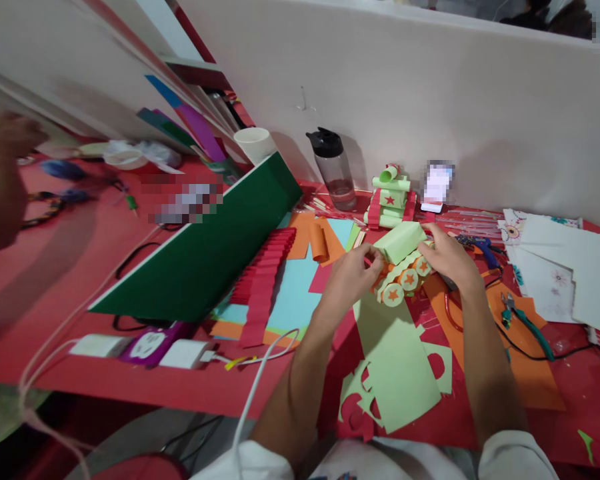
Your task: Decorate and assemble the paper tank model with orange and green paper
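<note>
A pale green paper tank model with orange-star wheels is between my two hands, above the red table. My left hand pinches its left end, thumb and fingers pressed together. On the other side, my right hand grips the right end near the back; some of its fingers are hidden. Below the model lies a cut pale green paper sheet with round holes and scraps around it. Just behind stands another pale green paper model with red bands and a red star.
Left are a slanted green board, red pleated paper and a power adapter. A bottle and phone stand by the partition. Right lie pliers and a glue gun. Another person's arm is far left.
</note>
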Tool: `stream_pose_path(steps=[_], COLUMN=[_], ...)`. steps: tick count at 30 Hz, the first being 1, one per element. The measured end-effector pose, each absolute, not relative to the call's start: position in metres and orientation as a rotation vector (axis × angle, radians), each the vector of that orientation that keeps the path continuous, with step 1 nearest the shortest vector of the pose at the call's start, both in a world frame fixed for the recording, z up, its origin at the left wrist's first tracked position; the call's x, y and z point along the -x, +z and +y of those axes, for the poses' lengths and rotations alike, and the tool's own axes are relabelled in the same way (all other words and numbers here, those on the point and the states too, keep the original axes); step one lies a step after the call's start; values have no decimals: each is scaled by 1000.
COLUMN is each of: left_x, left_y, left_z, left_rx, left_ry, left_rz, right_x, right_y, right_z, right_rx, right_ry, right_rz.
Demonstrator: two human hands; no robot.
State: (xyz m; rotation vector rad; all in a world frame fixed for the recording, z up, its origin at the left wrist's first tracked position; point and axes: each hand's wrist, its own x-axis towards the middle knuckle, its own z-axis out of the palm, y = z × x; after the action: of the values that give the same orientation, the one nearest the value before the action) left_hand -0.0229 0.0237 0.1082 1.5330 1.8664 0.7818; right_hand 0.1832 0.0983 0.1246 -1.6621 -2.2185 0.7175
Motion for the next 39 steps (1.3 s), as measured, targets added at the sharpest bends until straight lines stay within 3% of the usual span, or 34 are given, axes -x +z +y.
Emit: stream_pose_path(steps=[17,21,28,39], left_x=[38,51,55,41], left_y=[102,100,133,170], left_z=[16,20,35,72], left_rx=[-1571,-1670,-1852,-2148], left_ry=[838,980,1012,617], left_rz=[1828,1793,1446,1201], right_x=[-191,-204,-227,-227], right_y=[117,109,99,87], right_z=[107,117,125,128], right_rx=[1554,1406,1341,1251], right_ry=[765,946,1572,1727], right_rz=[-2173,-2040,-1560,-1330])
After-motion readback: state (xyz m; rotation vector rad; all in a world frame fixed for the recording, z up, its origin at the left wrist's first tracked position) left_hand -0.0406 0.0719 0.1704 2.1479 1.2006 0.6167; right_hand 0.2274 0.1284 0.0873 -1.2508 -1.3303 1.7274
